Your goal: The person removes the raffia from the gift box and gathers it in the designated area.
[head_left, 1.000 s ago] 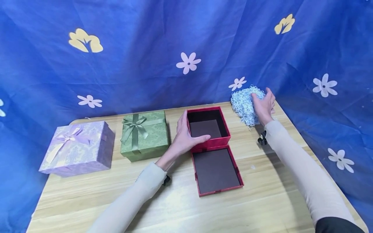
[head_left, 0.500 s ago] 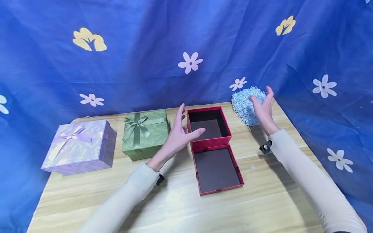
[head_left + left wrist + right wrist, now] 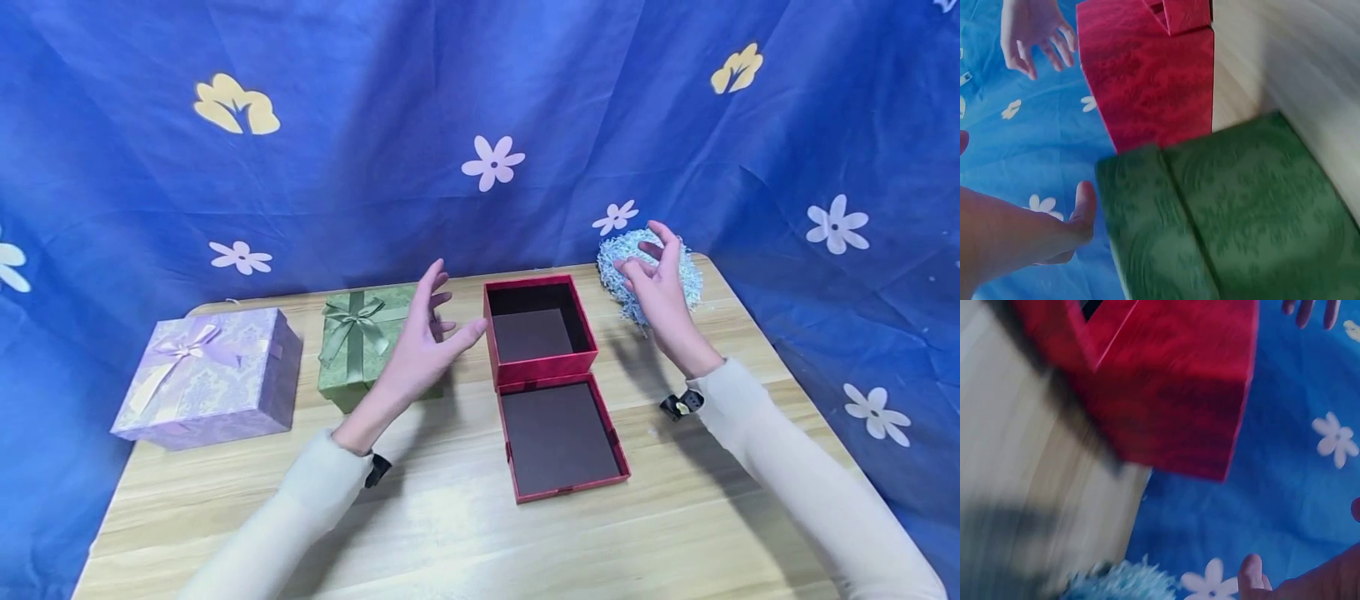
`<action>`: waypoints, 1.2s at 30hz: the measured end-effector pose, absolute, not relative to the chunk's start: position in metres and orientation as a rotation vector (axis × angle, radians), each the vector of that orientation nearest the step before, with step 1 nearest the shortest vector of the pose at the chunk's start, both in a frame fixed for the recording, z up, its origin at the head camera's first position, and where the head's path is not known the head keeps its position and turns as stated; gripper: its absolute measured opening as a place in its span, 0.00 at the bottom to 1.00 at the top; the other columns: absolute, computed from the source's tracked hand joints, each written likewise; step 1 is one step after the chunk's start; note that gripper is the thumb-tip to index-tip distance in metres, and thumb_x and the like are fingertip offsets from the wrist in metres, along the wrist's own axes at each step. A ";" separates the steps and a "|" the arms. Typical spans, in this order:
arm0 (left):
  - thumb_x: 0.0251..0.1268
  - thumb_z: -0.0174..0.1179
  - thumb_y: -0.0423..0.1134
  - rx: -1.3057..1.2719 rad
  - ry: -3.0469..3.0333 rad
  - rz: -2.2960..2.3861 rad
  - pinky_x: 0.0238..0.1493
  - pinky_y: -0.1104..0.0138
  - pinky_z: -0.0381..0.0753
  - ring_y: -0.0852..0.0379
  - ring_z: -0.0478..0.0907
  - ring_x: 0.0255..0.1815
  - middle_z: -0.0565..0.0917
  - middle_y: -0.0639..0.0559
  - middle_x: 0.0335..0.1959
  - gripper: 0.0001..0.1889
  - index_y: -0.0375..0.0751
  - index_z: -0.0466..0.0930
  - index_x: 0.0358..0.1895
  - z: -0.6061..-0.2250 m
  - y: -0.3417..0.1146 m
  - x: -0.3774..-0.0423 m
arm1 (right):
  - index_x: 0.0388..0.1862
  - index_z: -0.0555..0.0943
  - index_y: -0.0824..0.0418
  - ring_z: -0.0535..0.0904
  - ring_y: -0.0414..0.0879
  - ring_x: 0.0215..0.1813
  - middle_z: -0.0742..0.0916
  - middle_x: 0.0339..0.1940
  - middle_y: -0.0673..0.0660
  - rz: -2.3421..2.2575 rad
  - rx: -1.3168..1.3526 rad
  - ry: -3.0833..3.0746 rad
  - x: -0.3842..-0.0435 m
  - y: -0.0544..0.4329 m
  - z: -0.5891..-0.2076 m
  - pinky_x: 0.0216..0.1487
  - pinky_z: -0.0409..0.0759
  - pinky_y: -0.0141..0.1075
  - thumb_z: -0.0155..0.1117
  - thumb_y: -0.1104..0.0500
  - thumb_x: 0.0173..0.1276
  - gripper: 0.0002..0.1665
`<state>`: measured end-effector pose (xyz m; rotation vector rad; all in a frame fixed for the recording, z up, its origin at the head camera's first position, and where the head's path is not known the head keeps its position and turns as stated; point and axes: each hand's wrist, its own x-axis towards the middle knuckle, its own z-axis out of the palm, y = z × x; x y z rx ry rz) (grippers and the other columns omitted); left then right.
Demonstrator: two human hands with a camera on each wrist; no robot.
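An uncovered red gift box [image 3: 547, 367] stands near the back of the table, dark inside. Its lid [image 3: 558, 437] lies inner side up just in front of it. My left hand [image 3: 412, 346] hovers between that box and a green gift box [image 3: 356, 333] with a ribbon bow, fingers spread and holding nothing. Over a pile of light blue shredded paper [image 3: 618, 279] hangs my right hand [image 3: 663, 300], its fingers loosely bent and nothing between them. From the right wrist, the paper [image 3: 1122, 584] shows below the red box [image 3: 1172, 412].
A lilac gift box [image 3: 210, 379] with a bow stands at the left of the wooden table [image 3: 450, 533]. Behind and at the right hangs a blue cloth [image 3: 360, 167] with flower prints.
My left hand has let go of the red box's left side and moved left, over the green box's edge. The right hand has shifted left from beside the shredded paper to in front of it.
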<state>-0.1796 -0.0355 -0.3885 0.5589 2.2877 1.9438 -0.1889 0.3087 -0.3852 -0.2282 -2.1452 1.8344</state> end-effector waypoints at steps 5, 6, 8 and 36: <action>0.74 0.72 0.47 0.537 2.321 1.930 0.72 0.44 0.74 0.46 0.64 0.80 0.59 0.54 0.86 0.51 0.62 0.48 0.91 -0.386 -0.055 -0.178 | 0.88 0.54 0.47 0.79 0.49 0.62 0.66 0.76 0.61 1.908 -0.171 -2.152 -0.180 0.293 -0.377 0.66 0.80 0.46 0.59 0.60 0.79 0.45; 0.74 0.72 0.47 0.527 2.326 1.926 0.72 0.45 0.75 0.45 0.64 0.80 0.59 0.54 0.86 0.51 0.63 0.48 0.91 -0.386 -0.058 -0.177 | 0.88 0.54 0.47 0.79 0.50 0.62 0.67 0.76 0.62 1.923 -0.161 -2.157 -0.178 0.290 -0.376 0.65 0.80 0.46 0.59 0.61 0.79 0.44; 0.74 0.72 0.47 0.512 2.332 1.927 0.70 0.46 0.76 0.43 0.65 0.79 0.59 0.56 0.86 0.51 0.64 0.48 0.91 -0.385 -0.064 -0.178 | 0.88 0.55 0.48 0.78 0.51 0.63 0.67 0.76 0.62 1.951 -0.139 -2.161 -0.176 0.285 -0.374 0.64 0.82 0.45 0.59 0.61 0.80 0.44; 0.79 0.68 0.42 0.205 2.551 1.960 0.66 0.62 0.67 0.45 0.65 0.73 0.66 0.45 0.81 0.43 0.50 0.54 0.90 -0.383 -0.150 -0.168 | 0.87 0.60 0.55 0.77 0.67 0.71 0.69 0.79 0.71 2.377 0.184 -2.305 -0.161 0.183 -0.377 0.69 0.79 0.59 0.55 0.65 0.82 0.38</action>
